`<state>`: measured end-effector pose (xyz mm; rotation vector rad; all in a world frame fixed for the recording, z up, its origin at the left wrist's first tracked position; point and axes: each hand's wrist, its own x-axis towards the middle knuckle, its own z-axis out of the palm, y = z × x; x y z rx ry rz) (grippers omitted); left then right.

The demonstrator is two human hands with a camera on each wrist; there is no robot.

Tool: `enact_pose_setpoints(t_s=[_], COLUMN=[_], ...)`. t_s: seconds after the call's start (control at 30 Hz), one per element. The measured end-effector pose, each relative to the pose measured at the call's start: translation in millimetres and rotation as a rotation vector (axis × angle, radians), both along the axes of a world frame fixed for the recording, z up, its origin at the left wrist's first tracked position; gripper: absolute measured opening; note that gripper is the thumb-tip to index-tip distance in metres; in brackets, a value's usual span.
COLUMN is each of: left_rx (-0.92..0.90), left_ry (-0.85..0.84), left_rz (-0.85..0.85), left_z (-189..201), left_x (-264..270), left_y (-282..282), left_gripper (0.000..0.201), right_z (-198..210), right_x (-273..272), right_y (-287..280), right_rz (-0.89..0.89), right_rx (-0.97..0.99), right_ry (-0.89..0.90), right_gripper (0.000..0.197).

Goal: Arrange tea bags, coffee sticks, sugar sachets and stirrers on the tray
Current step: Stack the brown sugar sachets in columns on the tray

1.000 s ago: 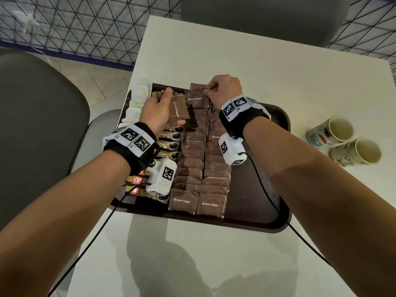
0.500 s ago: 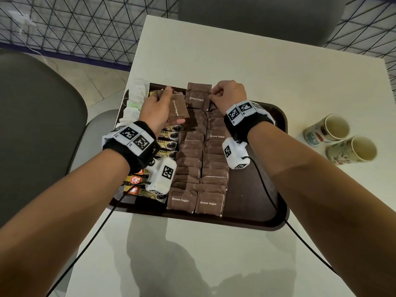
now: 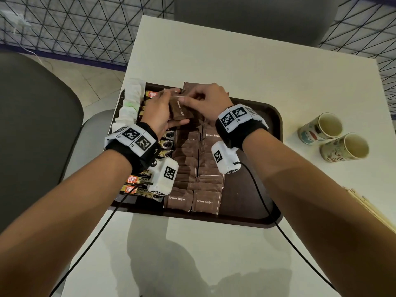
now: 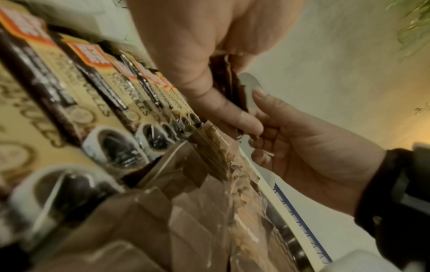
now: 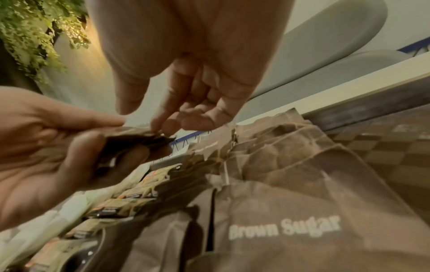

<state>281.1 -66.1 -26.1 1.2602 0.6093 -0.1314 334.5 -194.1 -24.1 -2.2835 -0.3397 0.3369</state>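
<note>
Head view showed the left hand (image 3: 159,112) gripping a small stack of sugar sachets (image 3: 180,109) above the far end of the tray (image 3: 270,116), thumb underneath. The right hand (image 3: 205,99) had its fingertips (image 5: 160,127) on the stack's top edge, apparently peeling one off; whether it had pinched one yet was unclear. A loose grip could spill the stack onto the laid rows of sachets (image 3: 192,168) and coffee sticks (image 3: 139,190).
</note>
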Motion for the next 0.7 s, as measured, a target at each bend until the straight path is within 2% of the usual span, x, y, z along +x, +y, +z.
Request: enact_pose_setpoints(t_s=[0.2, 0.3, 0.47, 0.6, 0.7], left_rx=[-0.029, -0.003, 0.092, 0.133, 0.171], left_ry=[-0.095, -0.134, -0.127, -0.127, -0.151], left_rz=[-0.044, -0.037, -0.01, -0.009, -0.101], left_z=[1, -3, -7, -4, -1], left_x=[-4, -3, -1, 2, 1], left_y=[-1, -2, 1, 6, 4], left_gripper=[0.027, 0.022, 0.013, 0.009, 0.006], right_z=[-7, -9, 6, 17, 20], right_x=[-2, -3, 8, 17, 18], right_y=[0, -1, -8, -10, -4], right_rz=[-0.104, -0.105, -0.164, -0.097, 0.003], right_rx=[0.098, 0.125, 0.076, 0.08, 0.059], right_ry=[0.053, 0.084, -0.047, -0.107, -0.091], right_gripper=[0.027, 0.017, 0.011, 0.007, 0.009])
